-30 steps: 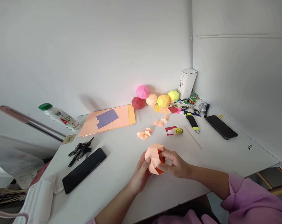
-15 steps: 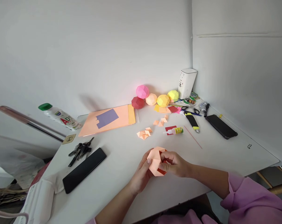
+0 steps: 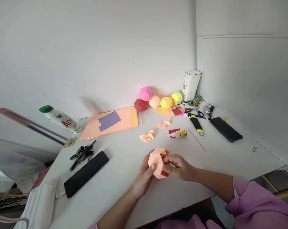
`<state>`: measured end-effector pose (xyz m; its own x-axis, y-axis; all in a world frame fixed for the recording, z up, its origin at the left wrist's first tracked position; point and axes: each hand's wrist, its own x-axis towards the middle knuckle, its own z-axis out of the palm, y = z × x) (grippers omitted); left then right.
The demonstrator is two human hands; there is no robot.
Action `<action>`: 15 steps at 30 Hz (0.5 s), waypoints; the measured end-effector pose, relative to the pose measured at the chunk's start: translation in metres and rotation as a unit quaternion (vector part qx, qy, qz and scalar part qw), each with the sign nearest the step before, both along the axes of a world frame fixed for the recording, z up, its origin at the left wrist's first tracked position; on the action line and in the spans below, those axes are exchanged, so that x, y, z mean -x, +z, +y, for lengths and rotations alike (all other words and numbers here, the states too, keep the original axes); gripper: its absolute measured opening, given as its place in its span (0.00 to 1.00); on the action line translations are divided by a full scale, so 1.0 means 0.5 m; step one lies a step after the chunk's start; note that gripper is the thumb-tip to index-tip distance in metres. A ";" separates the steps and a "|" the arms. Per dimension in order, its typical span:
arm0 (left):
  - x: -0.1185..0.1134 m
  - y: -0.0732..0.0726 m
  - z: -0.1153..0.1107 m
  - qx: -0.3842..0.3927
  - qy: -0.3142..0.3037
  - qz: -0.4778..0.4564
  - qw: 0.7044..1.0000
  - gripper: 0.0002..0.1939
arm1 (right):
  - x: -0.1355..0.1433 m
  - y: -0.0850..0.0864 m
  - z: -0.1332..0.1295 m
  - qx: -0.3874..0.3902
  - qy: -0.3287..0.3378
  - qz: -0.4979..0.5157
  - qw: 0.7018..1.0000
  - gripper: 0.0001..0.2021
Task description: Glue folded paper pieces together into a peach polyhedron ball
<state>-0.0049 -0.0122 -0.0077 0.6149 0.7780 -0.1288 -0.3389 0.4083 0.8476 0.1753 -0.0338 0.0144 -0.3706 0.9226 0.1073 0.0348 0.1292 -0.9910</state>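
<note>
Left hand (image 3: pixel 145 174) and right hand (image 3: pixel 180 168) pinch a peach paper ball (image 3: pixel 155 158). A glue bottle (image 3: pixel 179 134) lies at its one o'clock.

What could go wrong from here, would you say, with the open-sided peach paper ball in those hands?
The faceted peach paper ball, open on its right side, could crease if the left hand or right hand presses too hard. The small folded peach paper pieces lie loose and might scatter if brushed. The yellow-labelled plastic bottle lies on its side and might leak; whether its tip is open is too small to tell.
</note>
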 end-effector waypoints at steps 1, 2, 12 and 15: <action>0.000 0.001 0.000 0.016 -0.008 -0.001 1.000 0.32 | 0.000 0.000 0.000 0.007 0.002 0.006 1.000 0.17; -0.001 0.002 0.000 0.032 -0.015 -0.002 0.999 0.32 | 0.001 0.000 -0.001 0.017 0.005 0.015 1.000 0.18; -0.004 0.018 0.006 0.135 -0.033 -0.023 0.990 0.26 | -0.005 0.004 -0.002 0.004 -0.057 -0.001 0.998 0.19; -0.006 0.023 0.010 0.151 -0.002 -0.028 0.988 0.26 | -0.007 0.005 0.000 -0.023 -0.088 0.015 0.996 0.18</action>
<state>-0.0017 -0.0070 0.0035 0.6301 0.7072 -0.3205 -0.3803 0.6410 0.6668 0.1788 -0.0337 0.0168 -0.1992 0.9668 0.1600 0.0323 0.1697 -0.9850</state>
